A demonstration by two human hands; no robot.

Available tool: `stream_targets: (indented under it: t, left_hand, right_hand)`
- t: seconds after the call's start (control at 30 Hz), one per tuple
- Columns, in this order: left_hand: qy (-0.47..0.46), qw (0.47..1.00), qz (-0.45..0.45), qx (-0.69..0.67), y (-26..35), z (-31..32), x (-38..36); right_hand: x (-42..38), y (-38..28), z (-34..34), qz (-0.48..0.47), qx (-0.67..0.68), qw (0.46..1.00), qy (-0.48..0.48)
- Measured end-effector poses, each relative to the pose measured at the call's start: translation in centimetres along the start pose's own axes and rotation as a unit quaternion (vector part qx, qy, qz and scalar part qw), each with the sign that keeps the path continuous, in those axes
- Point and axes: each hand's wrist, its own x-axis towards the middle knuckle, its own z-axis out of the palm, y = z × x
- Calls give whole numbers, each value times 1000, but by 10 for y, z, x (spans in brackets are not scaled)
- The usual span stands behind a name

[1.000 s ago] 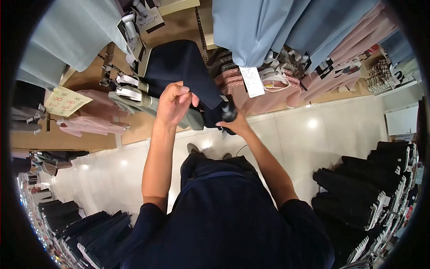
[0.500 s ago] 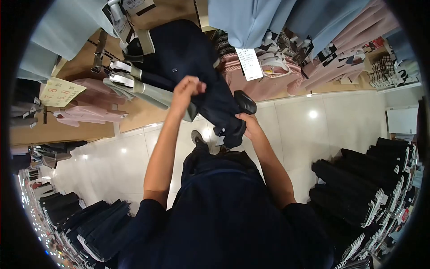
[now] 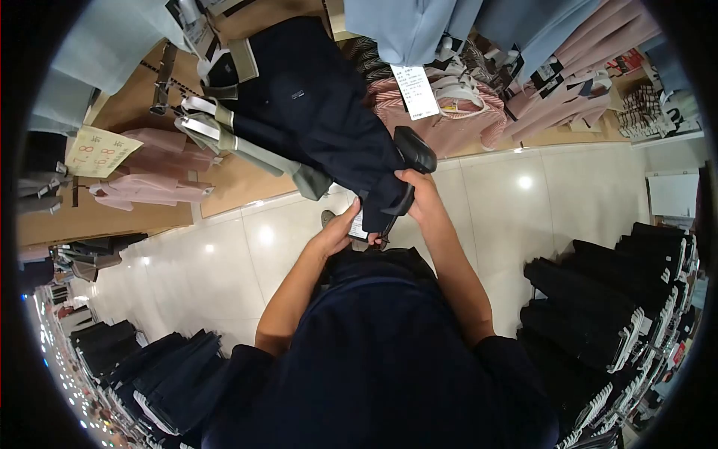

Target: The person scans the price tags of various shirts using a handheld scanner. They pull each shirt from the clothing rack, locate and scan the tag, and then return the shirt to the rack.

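Observation:
A dark navy polo shirt [image 3: 314, 97] with a khaki collar band hangs from the rack, its lower end drawn toward my body. My right hand [image 3: 421, 196] is closed around a black handheld device [image 3: 415, 150] that looks like a barcode scanner, and its thumb presses against the shirt's hem. At the same lower end, my left hand [image 3: 336, 233] pinches a white printed label [image 3: 358, 225], thumb on top and fingertips showing beneath. The label's print is too small to read. Beside the navy shirt hangs a grey-green garment [image 3: 288, 168].
Pink shirts [image 3: 153, 176] hang at left near a yellow price sign [image 3: 101, 152]. A white tag [image 3: 413, 92] dangles below light blue garments [image 3: 407, 30]. Dark trousers on hangers [image 3: 591, 299] line the lower right, with more [image 3: 164, 374] at lower left. Pale tiles [image 3: 493, 202] cover the floor.
My left hand has come down from above the shirt to its lower end and taken hold of the white label. The right hand stays nearly in place.

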Motion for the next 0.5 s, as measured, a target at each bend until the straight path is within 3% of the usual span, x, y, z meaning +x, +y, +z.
stream_targets:
  t: [0.07, 0.17, 0.37, 0.4, 0.5]
  left_hand:
    - [0, 1000, 3, 29, 10, 6, -2]
    - [127, 991, -1, -31, 13, 8, -1]
    - [68, 993, 77, -49, 25, -12, -2]
    - [128, 987, 45, -81, 26, -13, -4]
    - [66, 991, 119, -12, 37, -11, 4]
  right_hand:
    - [4, -3, 1, -3, -10, 1000, 4]
    - [7, -13, -7, 9, -50, 998, 20]
    - [-2, -22, -16, -17, -250, 965, 80]
    - [-5, -19, -22, -11, -244, 967, 70]
    - [-15, -7, -25, -4, -264, 962, 63]
